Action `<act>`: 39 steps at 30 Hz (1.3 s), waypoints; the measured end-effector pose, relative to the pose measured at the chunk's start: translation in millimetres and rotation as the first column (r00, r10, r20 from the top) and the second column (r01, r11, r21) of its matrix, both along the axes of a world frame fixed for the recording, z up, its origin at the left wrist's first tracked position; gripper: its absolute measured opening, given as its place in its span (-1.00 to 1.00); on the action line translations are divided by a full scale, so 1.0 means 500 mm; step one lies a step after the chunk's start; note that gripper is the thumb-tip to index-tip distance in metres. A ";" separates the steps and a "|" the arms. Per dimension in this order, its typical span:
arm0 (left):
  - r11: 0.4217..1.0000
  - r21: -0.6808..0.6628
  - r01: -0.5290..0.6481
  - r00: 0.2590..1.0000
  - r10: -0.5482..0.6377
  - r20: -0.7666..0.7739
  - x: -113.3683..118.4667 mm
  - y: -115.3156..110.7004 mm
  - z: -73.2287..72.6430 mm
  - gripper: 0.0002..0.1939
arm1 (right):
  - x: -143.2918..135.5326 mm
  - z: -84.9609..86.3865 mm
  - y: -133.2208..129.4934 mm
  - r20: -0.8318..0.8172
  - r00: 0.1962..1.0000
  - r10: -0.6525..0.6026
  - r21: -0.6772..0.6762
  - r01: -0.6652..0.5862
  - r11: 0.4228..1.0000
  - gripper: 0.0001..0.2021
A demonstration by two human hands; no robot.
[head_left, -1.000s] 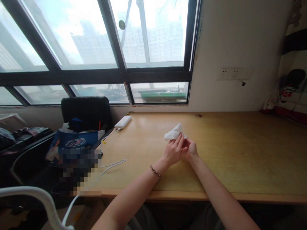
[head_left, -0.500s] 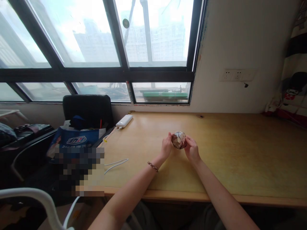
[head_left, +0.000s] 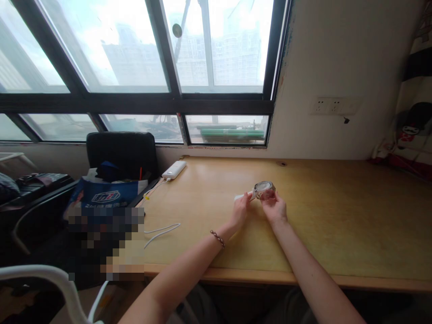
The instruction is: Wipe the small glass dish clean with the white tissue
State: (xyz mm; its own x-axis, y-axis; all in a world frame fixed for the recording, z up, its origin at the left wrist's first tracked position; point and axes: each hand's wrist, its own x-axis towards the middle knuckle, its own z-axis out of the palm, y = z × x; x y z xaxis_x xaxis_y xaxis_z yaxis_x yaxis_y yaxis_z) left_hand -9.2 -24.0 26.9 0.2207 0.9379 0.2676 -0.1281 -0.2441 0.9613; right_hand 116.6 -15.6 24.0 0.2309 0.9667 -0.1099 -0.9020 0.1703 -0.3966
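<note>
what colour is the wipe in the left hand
White; the wipe shows best in the head view.

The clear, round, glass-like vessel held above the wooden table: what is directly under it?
Under the vessel is the right hand, with the yellowish wooden tabletop below. The hand partly covers its lower side; that part cannot be seen.

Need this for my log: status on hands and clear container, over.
Left hand holding white tissue or cloth. Right hand holding clear container. White power bank off left, out of the way.

Left hand (head_left: 240,209) beside cupped right hand (head_left: 275,208)
</note>
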 end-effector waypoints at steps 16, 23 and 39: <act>0.658 0.701 0.276 0.782 0.270 -0.561 -0.009 -0.049 0.026 -0.56 | -0.037 -0.004 -0.013 0.367 0.923 -0.118 0.085 0.093 0.992 -0.93; 0.610 0.769 0.193 0.820 0.330 -0.467 -0.033 -0.033 0.042 -0.57 | -0.054 0.012 -0.035 0.768 0.598 -0.227 0.259 0.034 0.965 -0.88; 1.000 0.018 -0.020 0.992 0.017 0.128 -0.070 0.052 0.044 -0.42 | -0.073 0.013 -0.066 0.759 -0.341 -0.554 0.513 -0.210 0.832 -0.89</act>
